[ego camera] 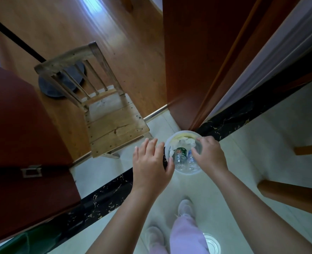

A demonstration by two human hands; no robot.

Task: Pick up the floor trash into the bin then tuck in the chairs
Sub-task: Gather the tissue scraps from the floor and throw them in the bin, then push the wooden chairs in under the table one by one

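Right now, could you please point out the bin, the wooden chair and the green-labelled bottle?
bin (187, 172): head view, on its near rim.
wooden chair (114, 129): head view, on the seat planks.
green-labelled bottle (180, 151): head view, on its label, inside the bin.

Between my fingers (147, 146) I am looking at a milky translucent bin (185, 172), holding white crumpled paper (187, 142) and clear bottles (179, 160), one wearing a green label (180, 151). Left of my fingers a chair (114, 129) is showing pale, worn wood. Beyond them a black strip (228, 120) with gold veins is crossing the pale floor tiles (261, 143).
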